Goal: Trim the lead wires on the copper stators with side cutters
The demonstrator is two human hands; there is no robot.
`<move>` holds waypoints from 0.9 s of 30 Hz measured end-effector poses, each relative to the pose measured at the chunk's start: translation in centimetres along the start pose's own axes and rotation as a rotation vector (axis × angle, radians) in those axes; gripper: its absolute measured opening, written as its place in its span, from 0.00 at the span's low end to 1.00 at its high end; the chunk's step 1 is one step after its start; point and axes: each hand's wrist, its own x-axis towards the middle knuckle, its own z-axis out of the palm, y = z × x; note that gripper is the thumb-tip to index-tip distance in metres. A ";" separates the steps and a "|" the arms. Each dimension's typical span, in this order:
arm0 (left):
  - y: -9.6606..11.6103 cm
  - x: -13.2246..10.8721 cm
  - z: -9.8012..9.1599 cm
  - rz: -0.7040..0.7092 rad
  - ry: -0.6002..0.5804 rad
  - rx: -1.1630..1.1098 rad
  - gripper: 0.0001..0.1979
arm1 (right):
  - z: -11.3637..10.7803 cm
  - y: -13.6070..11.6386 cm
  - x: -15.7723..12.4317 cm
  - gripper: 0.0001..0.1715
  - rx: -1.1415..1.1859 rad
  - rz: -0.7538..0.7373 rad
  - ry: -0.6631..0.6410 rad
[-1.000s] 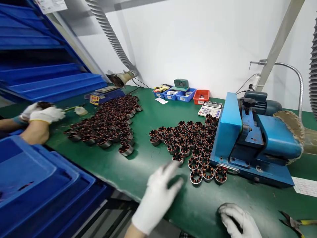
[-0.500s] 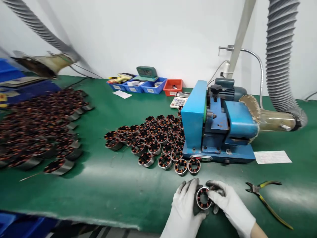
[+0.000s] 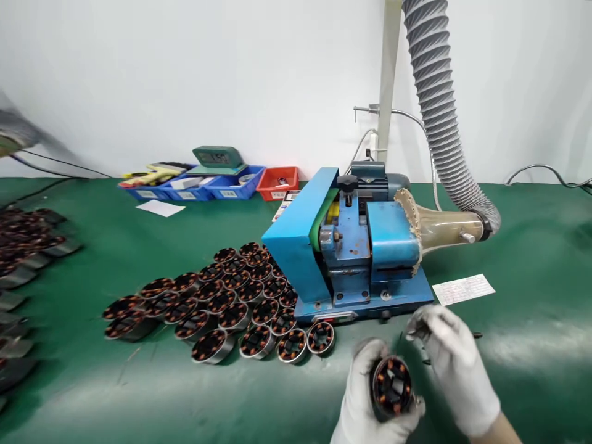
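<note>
One wound stator (image 3: 392, 387) is gripped in the gloved left hand (image 3: 370, 394), fingers curled round its rim, right at the near edge of the green surface (image 3: 139, 394), in front of the blue machine (image 3: 351, 253). Just right of the stator, the gloved right hand (image 3: 456, 364) is held loosely curled, nothing seen pinched in it. Left of the machine's base, a batch of matching stators (image 3: 222, 302) is laid out in rows. Behind the machine, a ribbed grey hose (image 3: 439, 123) is seen rising, with small blue bins (image 3: 203, 185) further left by the wall.
</note>
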 end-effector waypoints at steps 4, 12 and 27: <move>-0.5 2.9 2.6 -0.019 0.109 -0.134 0.24 | 1.7 1.9 -1.2 0.29 -0.286 -0.178 0.019; 0.1 7.3 5.4 -0.251 0.128 -0.475 0.14 | 3.0 1.3 3.4 0.23 -0.566 -0.213 0.138; 1.8 8.1 6.3 -0.304 0.141 -0.494 0.13 | 2.9 0.1 3.9 0.19 -0.550 -0.195 0.159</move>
